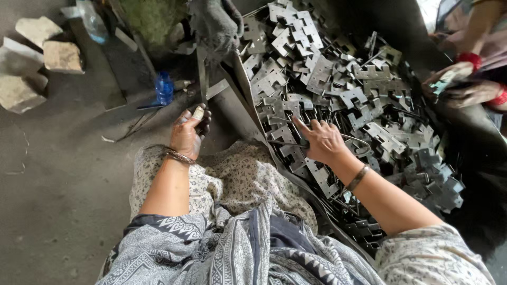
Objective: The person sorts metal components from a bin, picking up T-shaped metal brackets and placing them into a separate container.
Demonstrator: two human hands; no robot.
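Note:
My left hand [189,133] is closed around a small dark object with a pale tip, held above my lap beside a thin upright metal strip [202,74]. My right hand [321,140] rests palm down, fingers spread, on a large heap of grey stamped metal hinge plates [338,89] and thin metal rods. Both wrists wear bangles. My patterned clothing [237,184] fills the lower middle of the view.
The heap lies in a dark metal tray whose edge [248,100] runs past my knee. Another person's hands [465,84] with red bangles work at the right. Stones [37,58], a blue bottle [164,87] and a grey cloth [214,24] lie on the concrete floor.

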